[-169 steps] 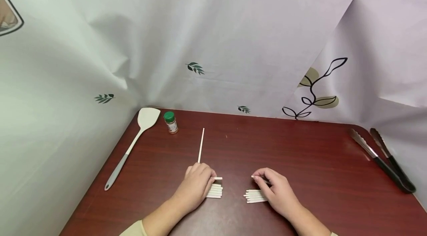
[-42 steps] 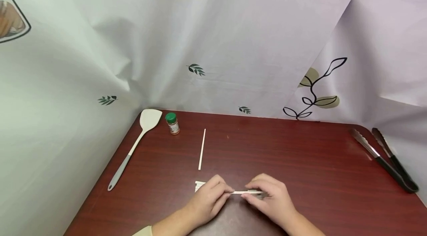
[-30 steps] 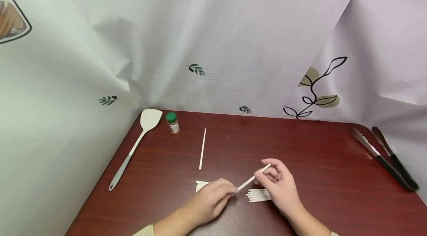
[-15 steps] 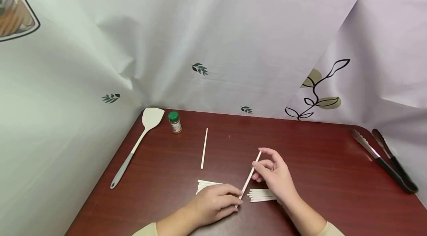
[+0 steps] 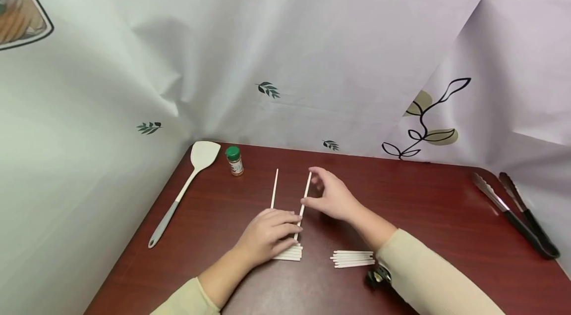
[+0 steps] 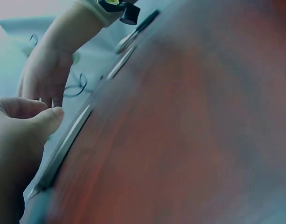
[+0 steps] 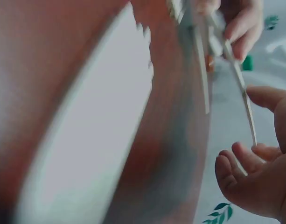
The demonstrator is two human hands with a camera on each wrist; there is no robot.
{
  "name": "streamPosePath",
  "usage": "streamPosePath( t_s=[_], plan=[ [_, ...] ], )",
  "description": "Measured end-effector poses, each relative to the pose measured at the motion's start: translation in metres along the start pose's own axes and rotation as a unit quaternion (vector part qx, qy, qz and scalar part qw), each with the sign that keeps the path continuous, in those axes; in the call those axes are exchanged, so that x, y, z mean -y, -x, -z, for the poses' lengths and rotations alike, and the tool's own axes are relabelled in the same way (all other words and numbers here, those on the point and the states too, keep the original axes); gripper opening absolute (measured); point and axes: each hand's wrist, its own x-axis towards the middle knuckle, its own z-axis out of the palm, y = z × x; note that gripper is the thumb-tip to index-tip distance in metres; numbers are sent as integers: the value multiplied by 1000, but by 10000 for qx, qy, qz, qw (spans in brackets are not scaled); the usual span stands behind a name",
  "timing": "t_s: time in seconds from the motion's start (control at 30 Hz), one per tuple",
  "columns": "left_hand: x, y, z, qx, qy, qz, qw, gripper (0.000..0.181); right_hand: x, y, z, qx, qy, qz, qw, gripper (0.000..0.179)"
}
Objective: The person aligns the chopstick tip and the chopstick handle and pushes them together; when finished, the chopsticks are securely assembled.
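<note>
- Slim white stick (image 5: pixel 308 185) moved L & fwd since prev frame.
- L hand (image 5: pixel 269 236) grip pinches near end; R hand (image 5: pixel 334 199) holds far half.
- I see it over dark-red counter (image 5: pixel 424 211), R of similar stick (image 5: pixel 274 189).

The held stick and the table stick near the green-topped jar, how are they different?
The held stick is in both the left grip and the right grip; the table stick lies on the table. The held stick is farther from the jar; the table stick is closer to it. Both are thin, straight and whitish.
</note>
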Motion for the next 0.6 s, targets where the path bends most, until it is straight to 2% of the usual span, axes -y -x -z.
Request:
streamPosePath(
  t_s=[0.13, 0.27, 0.47, 0.6],
  plan=[
    [12, 4, 1, 111, -19, 361, 9993, 29, -6, -30, -6, 534, 153, -160, 9983, 81],
    [18, 8, -3, 225, 11, 753, 9969, 28, -9, -51, -9, 1001, 189, -567, 9932, 78],
    [21, 10, -4, 341, -20, 1399, 9896, 28, -9, -74, -19, 1472, 317, -760, 9857, 77],
    [23, 9, -1, 464, -45, 1682, 9847, 28, -5, -83, -22, 1662, 474, -892, 9809, 75]
  ],
)
